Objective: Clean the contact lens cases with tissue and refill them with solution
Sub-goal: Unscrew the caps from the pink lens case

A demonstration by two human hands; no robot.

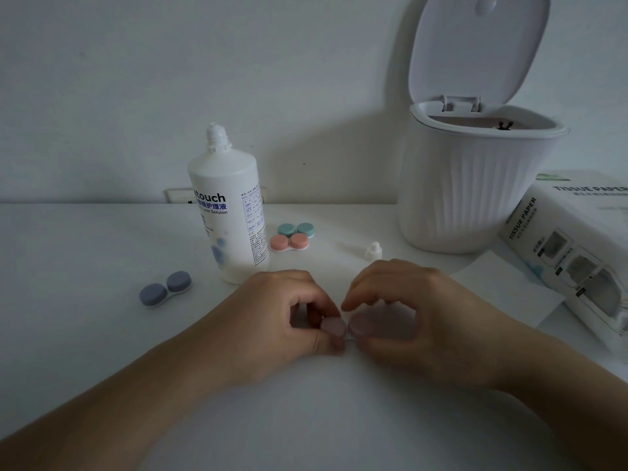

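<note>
- Two hands meet low at the middle of the white table (85,239), both on one mauve contact lens case (343,326).
- The left hand (282,314) pinches the case's left cap between thumb and curled fingers; the right hand (404,314) curls round the right cap, thumb beneath it.
- The mauve case sits right at the tabletop, between the two thumbs; whether it touches the surface I cannot tell.
- Behind the left hand stands the solution bottle (227,212), upright, its nozzle bare, and its small white cap (373,251) stands apart to the right on the table.
- A blue-grey case (165,288) lies closed to the left of the bottle.
- Past the bottle, a green case (295,230) and a pink case (289,242) lie touching, both capped.
- At the right, a flat tissue sheet (503,290) lies beside the right hand, next to the tissue paper pack (577,253).
- The ribbed white bin (469,188) stands at the back, lid up.
</note>
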